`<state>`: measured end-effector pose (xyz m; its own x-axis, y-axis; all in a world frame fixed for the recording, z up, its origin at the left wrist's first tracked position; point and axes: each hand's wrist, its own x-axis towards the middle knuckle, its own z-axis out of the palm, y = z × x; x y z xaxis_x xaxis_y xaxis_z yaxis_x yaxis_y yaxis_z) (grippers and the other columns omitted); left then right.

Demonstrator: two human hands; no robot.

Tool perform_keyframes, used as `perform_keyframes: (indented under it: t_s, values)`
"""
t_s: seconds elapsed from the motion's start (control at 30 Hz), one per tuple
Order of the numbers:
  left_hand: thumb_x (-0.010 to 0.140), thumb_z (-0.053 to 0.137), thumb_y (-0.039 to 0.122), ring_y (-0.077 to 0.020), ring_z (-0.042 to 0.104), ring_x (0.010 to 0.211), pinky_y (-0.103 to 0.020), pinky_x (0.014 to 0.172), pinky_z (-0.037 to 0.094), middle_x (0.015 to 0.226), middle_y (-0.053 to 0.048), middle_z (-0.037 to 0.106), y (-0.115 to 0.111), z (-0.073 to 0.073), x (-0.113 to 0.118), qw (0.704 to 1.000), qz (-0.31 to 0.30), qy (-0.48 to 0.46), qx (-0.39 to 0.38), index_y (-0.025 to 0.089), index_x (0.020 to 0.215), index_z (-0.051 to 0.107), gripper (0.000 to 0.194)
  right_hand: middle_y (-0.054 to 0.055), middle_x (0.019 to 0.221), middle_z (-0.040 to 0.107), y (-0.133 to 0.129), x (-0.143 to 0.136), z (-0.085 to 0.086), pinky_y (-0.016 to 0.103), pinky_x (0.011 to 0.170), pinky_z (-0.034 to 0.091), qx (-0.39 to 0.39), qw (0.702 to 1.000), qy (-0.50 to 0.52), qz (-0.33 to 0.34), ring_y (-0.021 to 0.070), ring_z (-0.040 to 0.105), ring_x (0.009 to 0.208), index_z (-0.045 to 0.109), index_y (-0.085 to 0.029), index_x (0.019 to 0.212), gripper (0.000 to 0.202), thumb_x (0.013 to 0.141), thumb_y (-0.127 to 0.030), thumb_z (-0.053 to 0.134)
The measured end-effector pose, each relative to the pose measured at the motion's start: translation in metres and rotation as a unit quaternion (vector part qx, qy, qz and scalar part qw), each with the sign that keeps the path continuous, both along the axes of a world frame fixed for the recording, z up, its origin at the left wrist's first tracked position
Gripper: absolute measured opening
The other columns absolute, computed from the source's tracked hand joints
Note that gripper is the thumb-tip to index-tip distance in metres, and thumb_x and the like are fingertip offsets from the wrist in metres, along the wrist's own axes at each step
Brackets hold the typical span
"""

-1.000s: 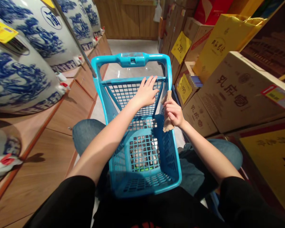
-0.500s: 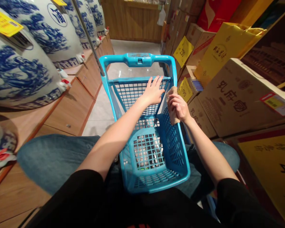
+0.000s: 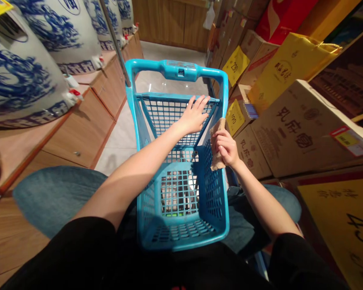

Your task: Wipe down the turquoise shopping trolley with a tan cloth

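A blue plastic shopping cart (image 3: 214,231) with grid walls stands between my knees, its handle bar at the far end. My right hand (image 3: 225,148) is closed around a brown cloth (image 3: 217,158), which lies over the cart's right rim. My left hand (image 3: 195,115) reaches across the basket with fingers spread, over the folding grid flap near its top bar. The left hand holds nothing; whether its fingertips touch the bar I cannot tell. Through the basket's grid bottom, parts of the floor and a green patch show.
Large blue-and-white porcelain jars (image 3: 18,80) with red-tipped taps stand on a wooden cabinet (image 3: 75,139) to the left. Cardboard boxes (image 3: 314,125), a yellow gift bag (image 3: 286,68) and yellow price signs (image 3: 236,64) line the right. A thin metal pole (image 3: 115,40) rises beside the handle.
My right hand and the cloth have moved slightly down along the cart's right rim. The basket's near end has swung a little left in view. My left hand remains spread over the flap.
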<state>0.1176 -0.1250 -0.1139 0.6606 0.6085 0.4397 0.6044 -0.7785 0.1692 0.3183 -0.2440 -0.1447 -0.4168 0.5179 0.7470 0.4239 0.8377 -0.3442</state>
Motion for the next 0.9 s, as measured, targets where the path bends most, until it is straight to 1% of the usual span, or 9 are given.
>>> perform_keyframes:
  t_s: [0.13, 0.2, 0.27, 0.47, 0.57, 0.67, 0.73, 0.83, 0.9]
  values:
    - [0.091, 0.068, 0.022, -0.0393, 0.023, 0.168, -0.069, 0.137, 0.012, 0.179, -0.009, 0.034, -0.004, 0.003, -0.003, 1.0, -0.007, -0.003, -0.004, 0.023, 0.123, 0.081, 0.034, 0.006, 0.079, 0.071, 0.008, 0.005, 0.003, 0.055, 0.095, 0.058, -0.006, 1.0, -0.015, -0.005, 0.0313, 0.071, 0.104, 0.062, -0.026, 0.07, 0.047, 0.108, -0.047, 0.043]
    - [0.092, 0.067, 0.023, -0.0386, 0.023, 0.168, -0.069, 0.137, 0.013, 0.179, -0.009, 0.035, -0.005, 0.005, -0.003, 1.0, -0.007, -0.003, -0.006, 0.023, 0.123, 0.081, 0.034, 0.008, 0.09, 0.076, 0.018, 0.008, 0.005, 0.058, 0.101, 0.055, -0.019, 0.999, -0.026, -0.025, 0.0335, 0.071, 0.115, 0.065, -0.026, 0.072, 0.049, 0.107, -0.051, 0.042]
    - [0.093, 0.064, 0.023, -0.0383, 0.025, 0.167, -0.069, 0.137, 0.015, 0.178, -0.01, 0.035, -0.004, 0.007, -0.004, 1.0, -0.003, 0.0, -0.005, 0.021, 0.12, 0.082, 0.032, 0.009, 0.089, 0.075, 0.025, 0.009, 0.005, 0.06, 0.103, 0.053, -0.021, 0.999, -0.02, -0.037, 0.0348, 0.069, 0.119, 0.063, -0.027, 0.07, 0.053, 0.107, -0.057, 0.041]
    - [0.09, 0.066, 0.018, -0.0362, 0.028, 0.167, -0.066, 0.137, 0.017, 0.178, -0.008, 0.036, 0.0, 0.003, -0.007, 1.0, -0.014, 0.001, 0.011, 0.024, 0.118, 0.082, 0.033, 0.003, 0.06, 0.053, 0.021, -0.002, -0.003, 0.057, 0.101, 0.047, -0.035, 0.997, -0.002, -0.069, 0.0267, 0.06, 0.08, 0.051, -0.026, 0.055, 0.07, 0.106, -0.068, 0.029]
    - [0.091, 0.066, 0.019, -0.0365, 0.027, 0.167, -0.066, 0.137, 0.015, 0.179, -0.008, 0.034, -0.002, 0.004, -0.01, 1.0, -0.022, 0.002, 0.007, 0.024, 0.119, 0.082, 0.033, 0.002, 0.062, 0.059, 0.018, -0.002, -0.004, 0.058, 0.104, 0.044, -0.032, 0.997, -0.016, -0.069, 0.0243, 0.06, 0.075, 0.055, -0.025, 0.057, 0.07, 0.107, -0.067, 0.029]
    - [0.093, 0.064, 0.021, -0.037, 0.024, 0.168, -0.066, 0.137, 0.014, 0.18, -0.009, 0.032, -0.006, 0.009, -0.013, 1.0, -0.023, 0.006, -0.01, 0.022, 0.12, 0.081, 0.031, 0.007, 0.091, 0.078, 0.023, 0.003, -0.001, 0.06, 0.109, 0.045, -0.025, 0.998, -0.024, -0.059, 0.0318, 0.071, 0.105, 0.064, -0.026, 0.067, 0.063, 0.107, -0.063, 0.033]
    - [0.095, 0.062, 0.02, -0.0365, 0.024, 0.168, -0.065, 0.138, 0.014, 0.18, -0.01, 0.032, -0.009, 0.012, -0.014, 1.0, -0.018, 0.006, -0.024, 0.02, 0.12, 0.08, 0.031, 0.009, 0.119, 0.08, 0.027, 0.006, 0.001, 0.062, 0.119, 0.043, -0.034, 0.997, -0.022, -0.061, 0.0359, 0.064, 0.133, 0.072, -0.027, 0.08, 0.06, 0.108, -0.063, 0.034]
    - [0.098, 0.057, 0.019, -0.0348, 0.026, 0.168, -0.065, 0.137, 0.017, 0.178, -0.012, 0.035, -0.014, 0.017, -0.012, 0.999, -0.009, -0.007, -0.031, 0.019, 0.124, 0.078, 0.034, 0.008, 0.152, 0.067, 0.031, 0.008, -0.002, 0.065, 0.133, 0.03, -0.071, 0.995, -0.022, -0.07, 0.0361, 0.045, 0.157, 0.076, -0.029, 0.118, 0.056, 0.107, -0.066, 0.035]
    - [0.1, 0.054, 0.019, -0.0338, 0.03, 0.166, -0.065, 0.137, 0.021, 0.175, -0.014, 0.041, -0.018, 0.019, -0.009, 0.999, -0.005, -0.019, -0.028, 0.018, 0.129, 0.076, 0.037, 0.008, 0.171, 0.049, 0.033, 0.007, -0.009, 0.066, 0.136, 0.024, -0.089, 0.993, -0.008, -0.08, 0.0346, 0.032, 0.166, 0.06, -0.032, 0.15, 0.062, 0.106, -0.07, 0.037]
